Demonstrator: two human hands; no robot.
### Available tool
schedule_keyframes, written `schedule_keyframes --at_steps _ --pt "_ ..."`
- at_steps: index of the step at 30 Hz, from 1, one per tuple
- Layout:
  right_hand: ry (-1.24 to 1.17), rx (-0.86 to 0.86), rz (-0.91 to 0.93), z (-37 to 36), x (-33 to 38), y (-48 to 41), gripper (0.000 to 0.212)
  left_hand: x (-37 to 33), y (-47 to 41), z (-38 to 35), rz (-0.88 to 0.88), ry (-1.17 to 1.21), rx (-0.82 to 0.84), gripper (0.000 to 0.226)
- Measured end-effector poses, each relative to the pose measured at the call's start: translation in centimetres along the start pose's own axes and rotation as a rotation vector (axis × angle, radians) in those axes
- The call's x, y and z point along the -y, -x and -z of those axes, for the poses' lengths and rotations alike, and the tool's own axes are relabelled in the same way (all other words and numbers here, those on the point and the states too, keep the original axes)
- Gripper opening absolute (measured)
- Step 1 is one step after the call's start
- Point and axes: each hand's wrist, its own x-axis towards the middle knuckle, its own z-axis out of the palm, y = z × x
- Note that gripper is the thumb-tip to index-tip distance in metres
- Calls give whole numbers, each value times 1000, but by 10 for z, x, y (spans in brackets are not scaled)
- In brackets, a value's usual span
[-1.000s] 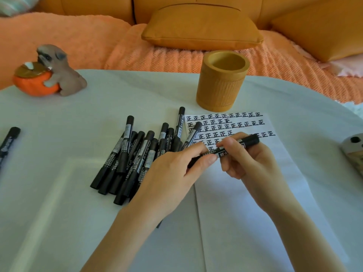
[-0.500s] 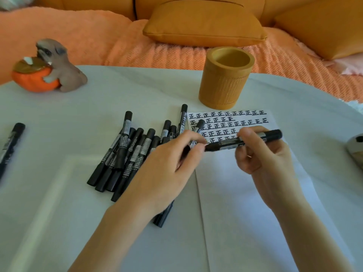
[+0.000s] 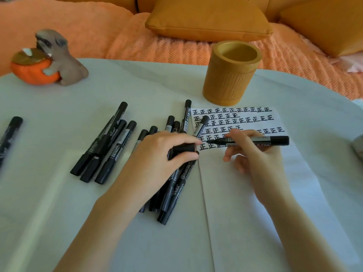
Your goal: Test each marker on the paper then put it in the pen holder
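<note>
1. At a pale table (image 3: pixel 137 85), we see the right hand (image 3: pixel 253 154) gripping an uncapped black marker (image 3: pixel 255 140). Thumb and fingers are curled round its barrel. The marker lies nearly level, with its tip pointing left.
2. The tip sits over the lowest row of black characters on the white paper (image 3: pixel 245 193). We cannot tell whether it touches the sheet. Several rows of the same character fill the top of the page.
3. The left hand (image 3: pixel 163 154) pinches a black cap (image 3: pixel 183 149) between thumb and curled fingers. The cap is just beside the marker's tip, at the paper's left edge.
4. Under and around that hand lies a loose pile of markers (image 3: pixel 110 146), all capped. They are fanned across the table to the left of the paper, and one of them overlaps the sheet's top-left corner.
5. The pen holder (image 3: pixel 229 75), a round tan cup, stands upright just beyond the top edge of the paper, apart from both hands.
6. A stray marker (image 3: pixel 10 132) lies at the far left edge of our view, well apart from the pile.
7. At the table's far left, a dog figurine (image 3: pixel 59 59) hugs an orange pumpkin dish (image 3: pixel 33 73).
8. Behind the table, a mustard cushion (image 3: pixel 208 18) rests on an orange blanket (image 3: pixel 98 32).
</note>
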Motion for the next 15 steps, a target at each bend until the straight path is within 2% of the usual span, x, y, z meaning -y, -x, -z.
schedule_keyframes --at_steps 4,11,15 --pt "85 -46 28 -5 -5 0 18 5 4 -2 -9 -128 51 25" --pt "186 -76 88 -8 -15 -1 23 14 5 -7 -61 -105 81 21" --pt "232 -90 88 -9 -20 -3 23 18 4 -9 -163 -107 59 28"
